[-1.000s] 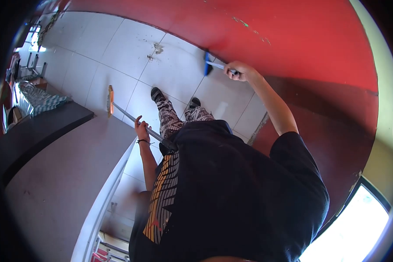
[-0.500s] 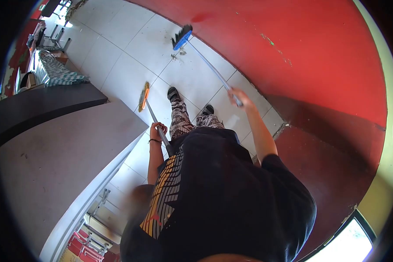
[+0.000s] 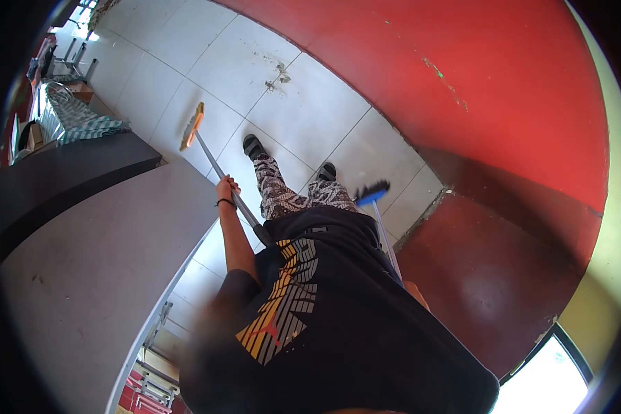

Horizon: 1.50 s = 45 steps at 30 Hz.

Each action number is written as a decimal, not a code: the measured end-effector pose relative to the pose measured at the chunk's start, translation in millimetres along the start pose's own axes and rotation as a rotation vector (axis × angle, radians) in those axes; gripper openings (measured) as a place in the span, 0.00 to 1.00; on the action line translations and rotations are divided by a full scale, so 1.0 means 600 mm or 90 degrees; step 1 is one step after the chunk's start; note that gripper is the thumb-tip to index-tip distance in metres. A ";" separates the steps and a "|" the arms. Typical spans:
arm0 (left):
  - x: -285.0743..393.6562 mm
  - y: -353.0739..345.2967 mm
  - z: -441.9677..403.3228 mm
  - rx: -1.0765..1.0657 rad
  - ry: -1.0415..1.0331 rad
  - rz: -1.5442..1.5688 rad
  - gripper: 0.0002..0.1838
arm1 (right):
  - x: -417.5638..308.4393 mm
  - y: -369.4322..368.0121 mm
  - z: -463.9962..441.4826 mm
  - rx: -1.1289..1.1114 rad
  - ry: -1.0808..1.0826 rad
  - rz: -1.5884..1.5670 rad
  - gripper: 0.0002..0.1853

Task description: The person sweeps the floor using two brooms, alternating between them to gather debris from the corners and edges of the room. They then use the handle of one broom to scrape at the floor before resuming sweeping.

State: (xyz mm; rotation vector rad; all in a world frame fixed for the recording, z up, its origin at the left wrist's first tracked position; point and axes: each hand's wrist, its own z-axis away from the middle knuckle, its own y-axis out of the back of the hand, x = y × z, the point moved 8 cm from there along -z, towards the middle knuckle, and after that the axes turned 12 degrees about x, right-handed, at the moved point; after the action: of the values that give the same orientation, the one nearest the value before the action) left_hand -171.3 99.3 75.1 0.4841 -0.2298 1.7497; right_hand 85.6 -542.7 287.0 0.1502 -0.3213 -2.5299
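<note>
My left hand (image 3: 228, 187) is closed around the grey handle of an orange broom (image 3: 199, 123), whose head with yellowish bristles is over the tiles at the left. A blue broom (image 3: 371, 196) with dark bristles is at my right side, near my foot, its pale handle running back toward my body. Part of my right forearm (image 3: 415, 295) shows beside the shirt, but my right hand is hidden. Bits of dirt (image 3: 280, 77) lie on the white tiled floor (image 3: 210, 69) ahead of my feet.
A red wall (image 3: 448, 76) curves along the right, with a dark red surface (image 3: 493, 269) below it. At the left stands a grey partition or tabletop (image 3: 103, 255). Behind it lies a checkered cloth (image 3: 93, 127). Chairs show at the lower left.
The blue broom has swung back from the wall and dirt to my right side. My right hand has gone out of sight. My left hand and the orange broom have shifted left.
</note>
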 end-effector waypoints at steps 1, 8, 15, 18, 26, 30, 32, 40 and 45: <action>0.026 0.002 -0.011 -0.001 0.004 0.000 0.12 | 0.020 -0.005 -0.009 -0.009 -0.035 -0.017 0.07; 0.165 0.010 -0.105 -0.215 0.133 0.229 0.16 | -0.079 -0.228 -0.120 -0.034 -0.226 -0.054 0.09; 0.212 0.146 -0.178 -0.061 -0.023 -0.178 0.14 | -0.301 -0.563 -0.134 -0.022 -0.358 -0.069 0.15; 0.203 0.200 -0.166 -0.006 -0.059 -0.268 0.08 | -0.356 -0.597 -0.145 -0.012 -0.349 -0.048 0.14; 0.159 0.273 -0.142 0.031 0.051 -0.218 0.07 | -0.616 -0.740 -0.025 -0.046 -0.365 -0.038 0.10; 0.152 0.249 -0.126 0.039 0.075 -0.180 0.08 | -0.785 -0.858 0.000 -0.082 -0.319 0.066 0.09; 0.119 0.248 -0.169 0.015 0.038 -0.194 0.08 | -0.857 -0.921 0.029 -0.085 -0.294 0.102 0.11; 0.137 0.150 -0.176 0.028 -0.436 -0.445 0.16 | -1.096 -1.175 0.109 -0.087 -0.255 0.127 0.12; 0.158 0.128 -0.119 0.109 0.038 -0.167 0.15 | -1.188 -1.339 0.172 -0.159 -0.223 0.206 0.09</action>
State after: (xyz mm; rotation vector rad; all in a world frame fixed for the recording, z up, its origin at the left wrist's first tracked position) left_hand -275.3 193.5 61.2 0.5594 0.0262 1.5308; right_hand 226.6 523.9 203.2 -0.4135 -0.1456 -2.2400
